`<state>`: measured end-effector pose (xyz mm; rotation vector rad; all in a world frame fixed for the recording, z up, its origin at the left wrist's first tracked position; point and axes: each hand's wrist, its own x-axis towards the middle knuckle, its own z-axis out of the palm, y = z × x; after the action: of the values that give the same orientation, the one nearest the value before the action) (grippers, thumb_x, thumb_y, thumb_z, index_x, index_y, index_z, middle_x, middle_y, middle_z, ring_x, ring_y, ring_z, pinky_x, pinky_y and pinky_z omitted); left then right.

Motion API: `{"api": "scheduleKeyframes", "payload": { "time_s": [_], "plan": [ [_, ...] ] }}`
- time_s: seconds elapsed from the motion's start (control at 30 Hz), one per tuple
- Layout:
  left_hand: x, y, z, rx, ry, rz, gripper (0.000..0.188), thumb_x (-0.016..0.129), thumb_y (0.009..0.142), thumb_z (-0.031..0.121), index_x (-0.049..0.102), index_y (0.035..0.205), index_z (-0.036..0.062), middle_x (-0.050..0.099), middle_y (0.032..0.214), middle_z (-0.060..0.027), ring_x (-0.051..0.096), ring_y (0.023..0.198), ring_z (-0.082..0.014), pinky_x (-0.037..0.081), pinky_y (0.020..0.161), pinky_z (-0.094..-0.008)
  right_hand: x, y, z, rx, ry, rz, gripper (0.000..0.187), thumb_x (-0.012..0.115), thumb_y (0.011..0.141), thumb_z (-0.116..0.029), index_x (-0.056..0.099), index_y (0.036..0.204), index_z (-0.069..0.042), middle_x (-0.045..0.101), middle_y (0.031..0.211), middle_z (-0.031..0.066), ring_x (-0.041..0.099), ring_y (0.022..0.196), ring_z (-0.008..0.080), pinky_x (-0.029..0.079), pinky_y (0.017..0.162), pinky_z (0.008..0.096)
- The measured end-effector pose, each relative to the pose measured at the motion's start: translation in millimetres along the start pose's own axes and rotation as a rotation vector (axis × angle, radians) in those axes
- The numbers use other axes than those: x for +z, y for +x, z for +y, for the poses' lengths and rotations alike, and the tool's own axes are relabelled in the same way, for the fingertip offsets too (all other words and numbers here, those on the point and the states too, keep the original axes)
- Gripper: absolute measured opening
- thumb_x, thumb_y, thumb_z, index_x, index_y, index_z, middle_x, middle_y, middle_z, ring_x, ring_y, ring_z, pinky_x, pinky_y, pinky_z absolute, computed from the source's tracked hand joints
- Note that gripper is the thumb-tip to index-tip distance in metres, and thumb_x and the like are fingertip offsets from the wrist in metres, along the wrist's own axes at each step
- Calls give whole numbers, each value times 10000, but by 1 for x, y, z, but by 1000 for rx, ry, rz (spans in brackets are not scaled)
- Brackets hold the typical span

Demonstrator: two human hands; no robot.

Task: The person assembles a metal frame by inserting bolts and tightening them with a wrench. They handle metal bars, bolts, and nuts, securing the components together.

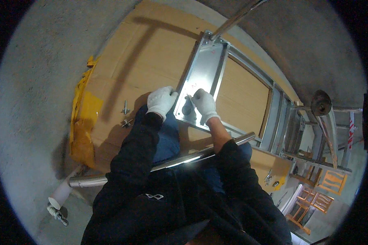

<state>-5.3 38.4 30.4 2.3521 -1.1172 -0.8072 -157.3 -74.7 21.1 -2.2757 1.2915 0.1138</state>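
A metal frame (204,67) with a flat, shiny plate at its near end lies in front of me on the cardboard. Holes and a round opening show near the plate's close edge. My left hand (161,101), in a white knit glove, is closed beside the plate's left edge; what it holds, if anything, is hidden. My right hand (204,105), gloved too, is over the plate with curled fingers close to the holes. Whatever its fingertips pinch is too small to name. A polished metal tube (184,160) lies across my lap under my forearms.
Bolts (125,107) lie on the cardboard sheet (139,53) to the left. Yellow tape (84,110) runs along its edge. A post (235,20) rises from the frame's far corner. To the right are another upright tube (322,105) and wooden chairs (331,181).
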Motion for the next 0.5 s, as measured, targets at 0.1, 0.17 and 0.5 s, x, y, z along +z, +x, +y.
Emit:
{"api": "scheduleKeyframes", "payload": {
  "time_s": [0.1, 0.17, 0.5],
  "plan": [
    [0, 1, 2, 6, 7, -7, 315, 555, 844, 376, 679, 978, 120, 673, 990, -124, 628, 952, -302, 487, 819, -418, 1, 2, 21, 58, 107, 24, 493, 643, 779, -487, 650, 962, -29, 671, 943, 206, 649, 921, 340, 502, 814, 400],
    [-2, -1, 2, -16, 20, -3, 316, 556, 844, 375, 679, 986, 122, 674, 988, -122, 628, 952, -300, 486, 821, -417, 3, 0, 28, 21, 159, 105, 499, 632, 780, -503, 660, 951, -36, 676, 902, 197, 656, 886, 344, 509, 790, 409],
    [3, 1, -5, -2, 7, -2, 327, 558, 845, 379, 679, 1008, 122, 674, 1000, -122, 625, 961, -305, 484, 829, -409, 30, -42, 41, -10, -289, -230, 318, 598, 815, -363, 654, 904, -62, 666, 845, 202, 652, 814, 366, 512, 738, 460]
  ]
}}
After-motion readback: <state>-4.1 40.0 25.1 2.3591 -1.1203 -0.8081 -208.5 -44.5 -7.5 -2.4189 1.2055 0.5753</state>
